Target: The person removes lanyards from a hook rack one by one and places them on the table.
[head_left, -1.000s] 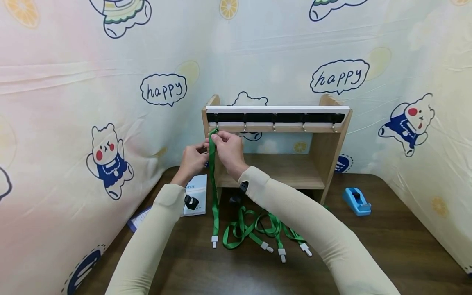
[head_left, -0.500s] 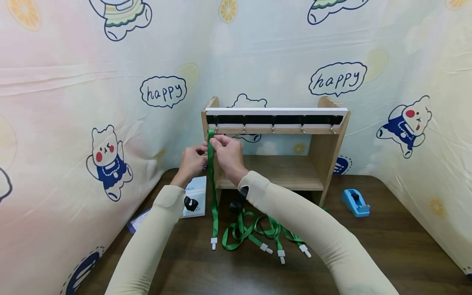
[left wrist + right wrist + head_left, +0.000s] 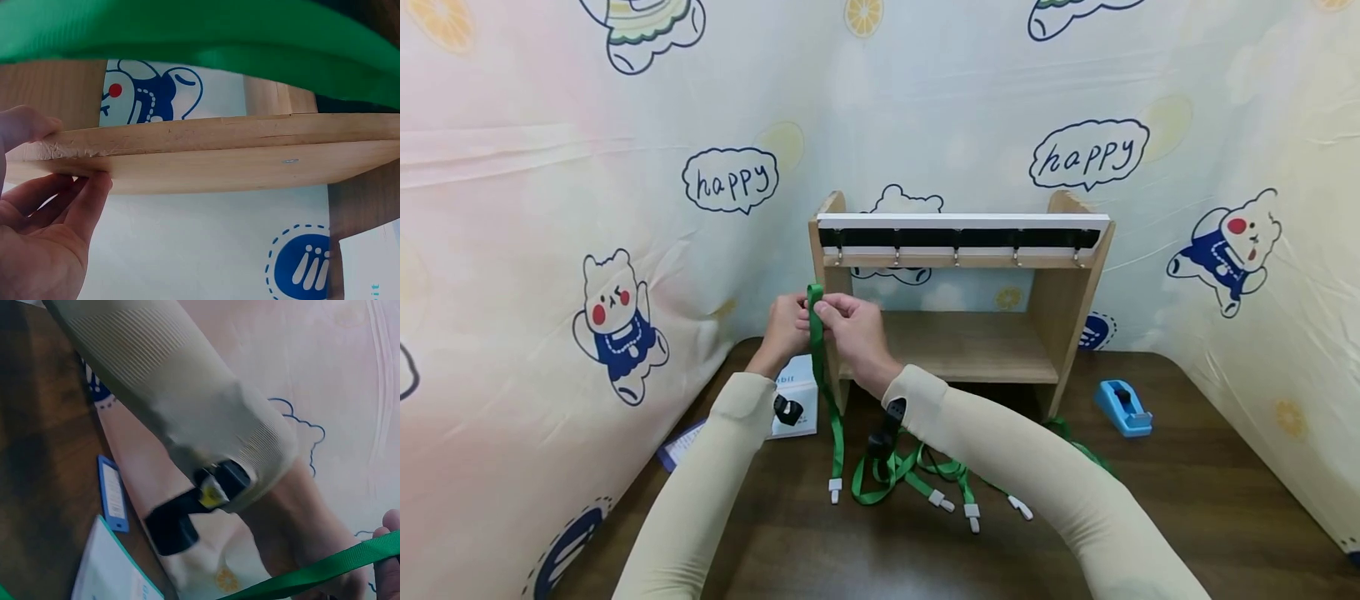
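A green lanyard (image 3: 817, 350) hangs from my right hand (image 3: 860, 337), which pinches it between thumb and fingers near its looped top. The white clip (image 3: 835, 487) dangles at the lower end. This loop is left of and below the leftmost metal hook (image 3: 839, 257) on the wooden rack (image 3: 970, 342). My left hand (image 3: 782, 333) grips the rack's left side; in the left wrist view its thumb and fingers lie on opposite faces of the side panel (image 3: 187, 137). Across the right wrist view the green strap (image 3: 331, 565) runs toward the fingertips at the right edge.
More green lanyards (image 3: 887, 479) with white clips lie tangled on the dark table (image 3: 865, 567) before the rack. A blue tape dispenser (image 3: 1123, 408) stands at right. Behind the left forearm are a pale booklet (image 3: 797, 396) and a blue-edged card (image 3: 679, 446). A printed cloth surrounds the table.
My right hand has drawn the lanyard's loop down and left from beside the leftmost hook. The left hand has stayed at the rack's side.
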`<action>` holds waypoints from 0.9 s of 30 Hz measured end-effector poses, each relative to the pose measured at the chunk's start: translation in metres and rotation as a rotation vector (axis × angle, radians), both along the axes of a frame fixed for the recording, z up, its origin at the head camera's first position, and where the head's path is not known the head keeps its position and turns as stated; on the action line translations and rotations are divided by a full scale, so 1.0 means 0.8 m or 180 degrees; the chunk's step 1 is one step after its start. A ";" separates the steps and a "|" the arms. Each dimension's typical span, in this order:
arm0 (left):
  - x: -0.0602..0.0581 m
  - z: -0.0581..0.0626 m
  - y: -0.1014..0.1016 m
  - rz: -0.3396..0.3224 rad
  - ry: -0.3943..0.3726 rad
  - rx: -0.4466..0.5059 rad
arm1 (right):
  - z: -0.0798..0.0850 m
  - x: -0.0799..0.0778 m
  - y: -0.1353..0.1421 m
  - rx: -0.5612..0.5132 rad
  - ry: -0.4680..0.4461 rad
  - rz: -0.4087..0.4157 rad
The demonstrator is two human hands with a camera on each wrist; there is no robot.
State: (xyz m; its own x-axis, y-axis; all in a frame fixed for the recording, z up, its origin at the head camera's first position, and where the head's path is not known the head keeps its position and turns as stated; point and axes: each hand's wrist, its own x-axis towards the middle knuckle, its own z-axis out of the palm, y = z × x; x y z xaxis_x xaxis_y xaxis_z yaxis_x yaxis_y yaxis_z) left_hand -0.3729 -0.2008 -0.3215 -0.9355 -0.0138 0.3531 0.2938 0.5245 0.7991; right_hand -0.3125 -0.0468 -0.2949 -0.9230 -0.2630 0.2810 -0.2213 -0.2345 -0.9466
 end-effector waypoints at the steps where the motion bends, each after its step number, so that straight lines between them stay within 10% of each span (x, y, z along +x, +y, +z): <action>1: 0.001 0.002 0.001 0.0023 -0.0020 0.0011 | -0.002 0.002 0.000 -0.0007 -0.0003 0.0016; 27: -0.008 0.000 0.003 0.0051 -0.0199 0.0039 | -0.078 0.044 0.020 0.0258 -0.0366 0.0632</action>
